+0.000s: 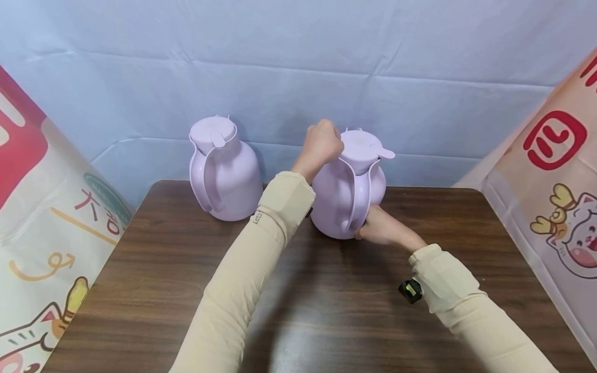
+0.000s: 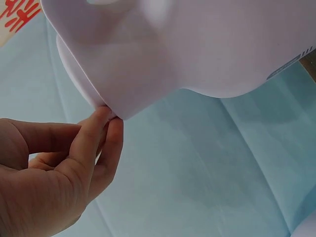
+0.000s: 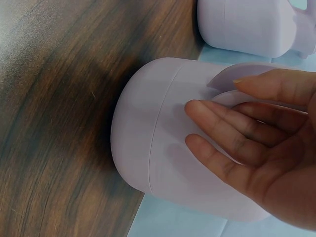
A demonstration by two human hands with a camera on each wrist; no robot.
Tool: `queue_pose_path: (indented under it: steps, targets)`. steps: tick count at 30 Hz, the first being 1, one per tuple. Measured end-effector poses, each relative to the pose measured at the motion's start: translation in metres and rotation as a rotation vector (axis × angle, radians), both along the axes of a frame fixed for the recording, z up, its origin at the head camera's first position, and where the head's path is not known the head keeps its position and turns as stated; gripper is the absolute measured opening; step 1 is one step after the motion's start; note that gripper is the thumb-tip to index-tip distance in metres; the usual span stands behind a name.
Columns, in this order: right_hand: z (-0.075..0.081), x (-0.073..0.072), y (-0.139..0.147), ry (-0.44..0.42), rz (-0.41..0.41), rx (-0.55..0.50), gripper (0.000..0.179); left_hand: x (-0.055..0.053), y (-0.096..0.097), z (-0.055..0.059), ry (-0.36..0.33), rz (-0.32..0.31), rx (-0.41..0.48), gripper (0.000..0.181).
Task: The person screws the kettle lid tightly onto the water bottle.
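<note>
A lilac thermos jug [image 1: 328,199] stands upright at the right, its handle toward me. My left hand [image 1: 324,142] is at the far left edge of its lid [image 1: 361,147]; in the left wrist view, bent fingers [image 2: 86,143] pinch the lid's rim by the spout. Low beside the jug's handle [image 1: 361,202] is my right hand [image 1: 384,225]. In the right wrist view its fingers [image 3: 217,158] extend loosely beside the jug's body, with the thumb by the handle; whether they press on it I cannot tell.
A second lilac thermos jug [image 1: 238,176] stands to the left on the brown wooden table [image 1: 364,316]. Pale blue cloth [image 1: 280,67] hangs behind the table. Printed cloths [image 1: 42,228] line both sides.
</note>
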State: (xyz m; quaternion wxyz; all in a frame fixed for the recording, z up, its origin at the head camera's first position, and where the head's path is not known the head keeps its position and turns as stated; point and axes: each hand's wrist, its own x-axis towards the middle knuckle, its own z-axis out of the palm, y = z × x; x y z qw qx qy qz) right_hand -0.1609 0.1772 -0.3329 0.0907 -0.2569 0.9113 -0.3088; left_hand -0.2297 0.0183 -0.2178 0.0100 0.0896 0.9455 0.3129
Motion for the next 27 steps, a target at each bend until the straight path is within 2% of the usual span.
queue_pose_path:
  steps: [3,10,17,27]
  targets:
    - [-0.0004,-0.0004,0.0004,0.008,0.006,-0.009,0.023,0.001,0.0004,-0.0004,0.004,-0.001,-0.003,0.029]
    - [-0.0018,-0.0014,0.0017,0.05,0.001,-0.003,0.026,0.0049,0.0016,0.0001,-0.005,0.017,-0.022,0.013]
    - [-0.0027,-0.001,0.0021,0.055,-0.011,0.004,0.027,0.0076,0.0014,-0.0013,-0.006,0.01,0.002,0.028]
    - [-0.0024,-0.0014,0.0027,0.047,-0.015,0.006,0.029,0.0068,0.002,-0.001,0.028,0.004,-0.036,0.028]
